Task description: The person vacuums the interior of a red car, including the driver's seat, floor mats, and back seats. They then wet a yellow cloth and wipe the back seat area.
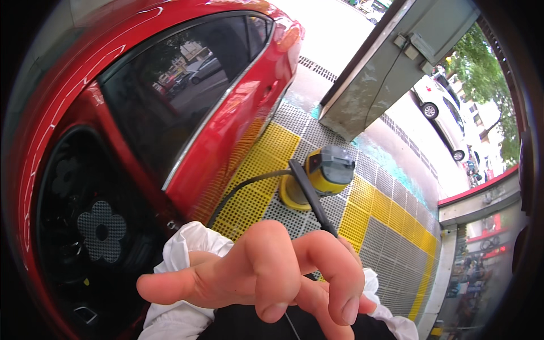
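My left hand (250, 267) is raised close to the camera, coming out of a white gathered sleeve. Its fingers are bent and spread, with nothing visible between them. Behind it, my right hand (350, 250) is mostly hidden; the part that shows is at the lower end of a black vacuum wand (309, 193), which it appears to grip. The wand slants up and left in front of a yellow and grey canister vacuum cleaner (329, 168). A dark hose (250, 179) curves from near the wand's top down towards the red car (225, 157).
A dark opening in the car at left shows a flower-shaped houndstooth pad (91, 225). Perforated yellow and grey floor tiles (382, 204) cover the ground. A grey pillar (365, 93) stands beyond the vacuum. A white car (444, 114) is outside, and a glass-fronted cabinet (476, 272) is at right.
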